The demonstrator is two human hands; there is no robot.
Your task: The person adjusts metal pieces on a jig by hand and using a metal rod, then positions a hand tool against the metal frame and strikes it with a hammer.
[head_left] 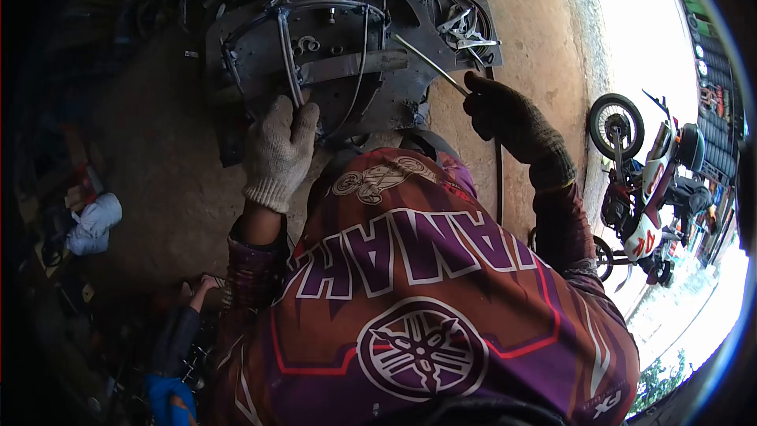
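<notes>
My left hand [282,146], in a pale knitted glove, is closed around the lower end of a curved metal bar, part of a tubular metal frame [285,43]. The frame lies on a dark metal worktable [394,83]. My right hand [509,114], in a darker glove, grips one end of a thin metal rod [430,63]. The rod slants up and left, its far tip near the frame's right side; I cannot tell whether they touch. A few metal rings [306,46] and a flat metal strip [339,68] lie within the frame.
Locking pliers [467,28] rest on a plate at the table's right. A motorcycle [650,189] stands on the right, outside. At lower left, another person's leg [183,331] and a white bundle [95,222] show in the shade.
</notes>
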